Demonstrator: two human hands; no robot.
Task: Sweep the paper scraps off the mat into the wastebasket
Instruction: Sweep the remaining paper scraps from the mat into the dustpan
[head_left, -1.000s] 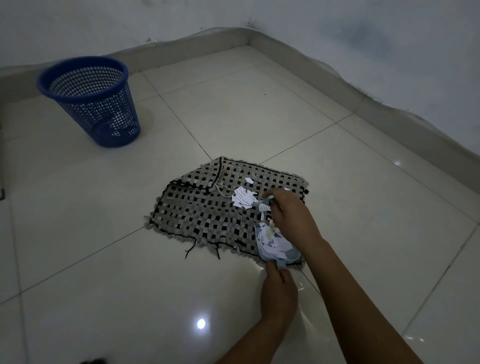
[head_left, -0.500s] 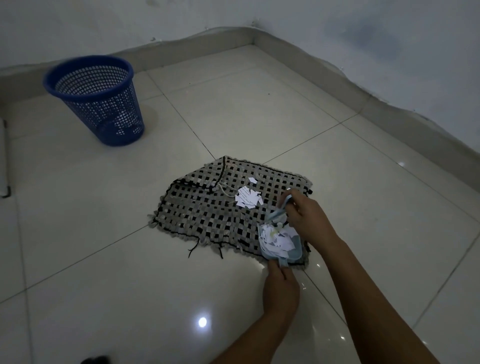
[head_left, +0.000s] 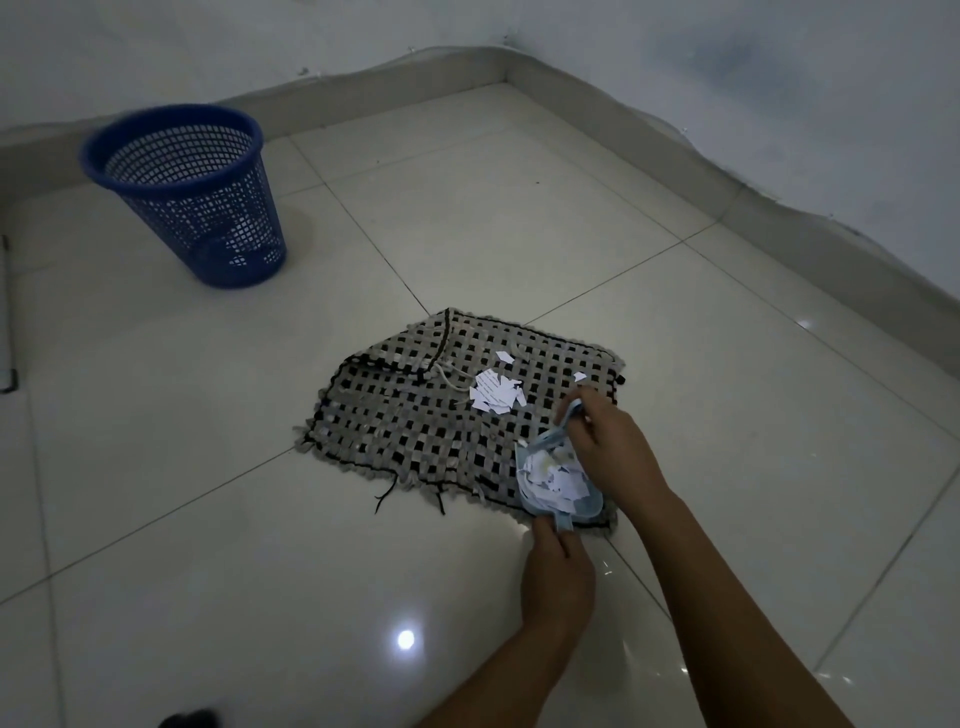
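**Honestly, that full dustpan is the spill risk**

So nearest the camera, the left hand pinches the handle of a small light-blue dustpan, which sits on the near edge of the woven mat and is already heaped with scraps. Just past it, the right hand grips a little brush. My guess: tilt that pan and the pile slides back out. A bigger clump of paper scraps lies mid-mat, with stray bits beyond; a hard flick could scatter them onto the tiles. The blue wastebasket stands well apart, far left, so it's a long carry.
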